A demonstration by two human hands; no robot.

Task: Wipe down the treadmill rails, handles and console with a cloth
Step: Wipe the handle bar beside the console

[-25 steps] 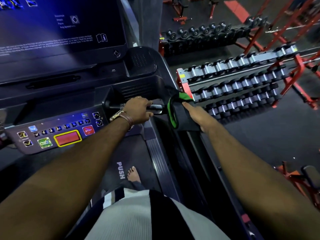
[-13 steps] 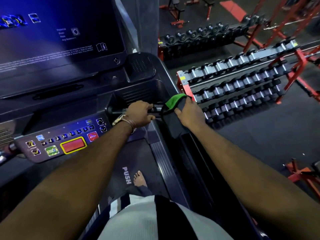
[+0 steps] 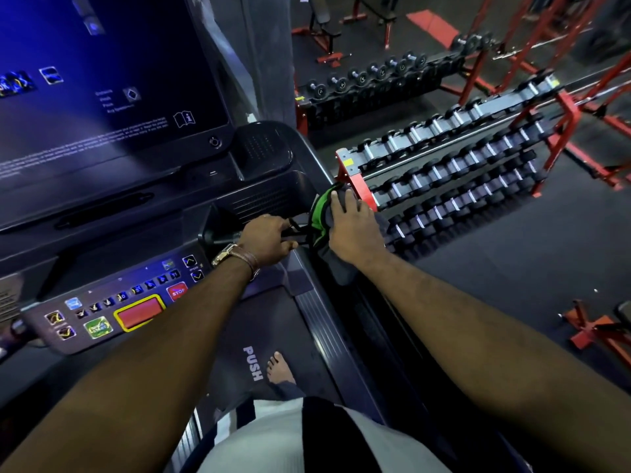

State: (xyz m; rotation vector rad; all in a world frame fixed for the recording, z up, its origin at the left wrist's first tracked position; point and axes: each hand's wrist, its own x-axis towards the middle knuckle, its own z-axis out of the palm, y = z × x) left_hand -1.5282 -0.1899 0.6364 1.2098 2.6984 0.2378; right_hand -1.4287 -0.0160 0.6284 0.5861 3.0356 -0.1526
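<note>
Right hand (image 3: 355,233) pressing a green-and-black cloth (image 3: 322,216) on the treadmill's right rail (image 3: 345,295), left hand (image 3: 268,238) gripping the handle (image 3: 222,237) beside it, button panel (image 3: 112,308) at left, dumbbell rack (image 3: 454,165) beyond

1. Floor (image 3: 478,268): dark rubber matting, with one red patch (image 3: 432,23) at the far end.
2. Three-tier dumbbell rack (image 3: 355,186): red frame, all rows loaded.
3. Second rack (image 3: 375,93): dark, stands behind the first, with one row of dumbbells on top.
4. Red steel frames (image 3: 505,52) rise at far right.
5. Low red stand (image 3: 594,331) sits on the floor at near right.
6. Lighting: dim throughout.
</note>
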